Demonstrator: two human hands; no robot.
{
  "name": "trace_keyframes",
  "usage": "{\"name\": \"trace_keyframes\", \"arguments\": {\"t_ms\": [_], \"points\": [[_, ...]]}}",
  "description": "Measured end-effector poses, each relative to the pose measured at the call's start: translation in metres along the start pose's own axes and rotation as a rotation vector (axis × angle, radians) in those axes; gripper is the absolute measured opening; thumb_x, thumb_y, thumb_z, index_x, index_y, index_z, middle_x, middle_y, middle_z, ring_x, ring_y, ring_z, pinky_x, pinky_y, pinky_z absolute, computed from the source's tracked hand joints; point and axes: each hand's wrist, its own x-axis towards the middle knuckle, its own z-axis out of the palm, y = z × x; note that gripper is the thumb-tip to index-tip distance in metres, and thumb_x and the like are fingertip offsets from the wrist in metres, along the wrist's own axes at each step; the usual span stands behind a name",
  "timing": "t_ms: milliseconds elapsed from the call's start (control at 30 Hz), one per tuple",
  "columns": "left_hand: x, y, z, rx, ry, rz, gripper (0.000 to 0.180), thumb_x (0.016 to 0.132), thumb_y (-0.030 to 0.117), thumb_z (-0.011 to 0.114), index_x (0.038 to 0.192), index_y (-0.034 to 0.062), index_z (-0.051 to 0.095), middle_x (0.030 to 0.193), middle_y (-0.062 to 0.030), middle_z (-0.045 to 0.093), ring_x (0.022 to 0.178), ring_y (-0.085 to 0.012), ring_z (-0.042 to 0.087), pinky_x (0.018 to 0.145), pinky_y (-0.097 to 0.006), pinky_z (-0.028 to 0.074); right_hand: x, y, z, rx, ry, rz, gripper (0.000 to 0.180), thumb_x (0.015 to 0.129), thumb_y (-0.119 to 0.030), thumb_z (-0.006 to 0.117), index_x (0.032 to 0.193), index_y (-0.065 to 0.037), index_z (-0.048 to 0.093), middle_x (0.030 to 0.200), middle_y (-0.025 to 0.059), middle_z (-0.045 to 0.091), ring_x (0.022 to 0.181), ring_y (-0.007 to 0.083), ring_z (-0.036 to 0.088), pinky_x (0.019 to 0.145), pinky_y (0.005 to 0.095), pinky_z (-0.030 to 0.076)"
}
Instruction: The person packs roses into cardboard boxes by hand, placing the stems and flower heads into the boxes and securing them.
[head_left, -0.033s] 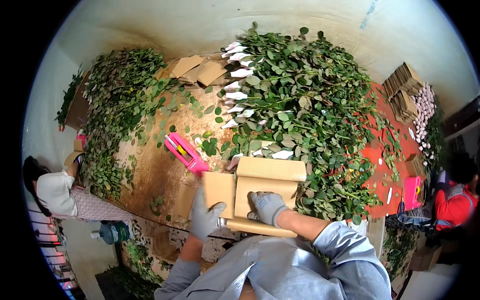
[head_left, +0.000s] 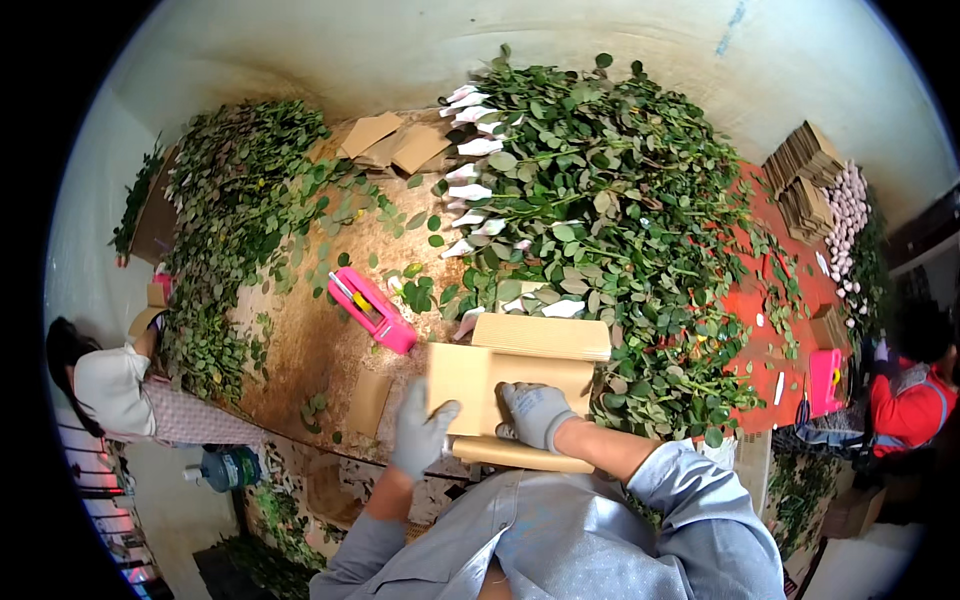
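My left gloved hand (head_left: 419,430) grips the left edge of a flat tan cardboard piece (head_left: 459,375), thumb on top. The piece overlaps the left part of a larger corrugated cardboard sheet (head_left: 565,375) at the table's front edge. The sheet's far side (head_left: 540,338) folds over and its near side (head_left: 520,455) curls up. My right gloved hand (head_left: 537,415) presses on the middle of the sheet with fingers bent and close together; anything under them is hidden. Beyond the left hand lies a pink tool holder (head_left: 372,310) with a yellow-handled tool in it.
Leafy stems (head_left: 620,220) with white-wrapped heads (head_left: 470,190) fill the right of the table. Another leafy heap (head_left: 235,200) covers the left. Cardboard pieces (head_left: 395,145) lie at the back, another (head_left: 370,402) near the front edge. People work at left (head_left: 115,385) and right (head_left: 910,405).
The cardboard piece has moved right, further over the corrugated sheet, with my left hand following slightly. My right hand stays where it was.
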Motion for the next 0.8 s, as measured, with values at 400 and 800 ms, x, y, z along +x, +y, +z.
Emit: {"name": "trace_keyframes", "arguments": {"t_ms": [400, 800], "points": [[0.052, 0.039, 0.050, 0.954, -0.579, -0.242, 0.042, 0.085, 0.047, 0.075, 0.095, 0.0068, 0.077, 0.091, -0.0192, 0.074, 0.085, -0.0385, 0.072, 0.080, -0.045, 0.056, -0.005, 0.025, -0.025, 0.513, -0.241, 0.337, 0.048, 0.101, -0.039, 0.052, 0.089, 0.002, 0.075, 0.092, 0.0259, 0.073, 0.095, 0.0378, 0.072, 0.085, 0.0459, 0.055], [0.001, 0.075, 0.031, 0.831, -1.060, 0.111, 0.052, 0.097, 0.040, 0.060, 0.134, 0.0047, 0.059, 0.142, -0.0196, 0.056, 0.128, -0.0366, 0.056, 0.109, -0.048, 0.043, 0.000, 0.009, -0.004, 0.069, 0.095, 0.221, 0.035, 0.097, -0.033, 0.056, 0.112, -0.005, 0.070, 0.103, 0.0217, 0.074, 0.098, 0.0365, 0.072, 0.085, 0.0503, 0.056]]}}
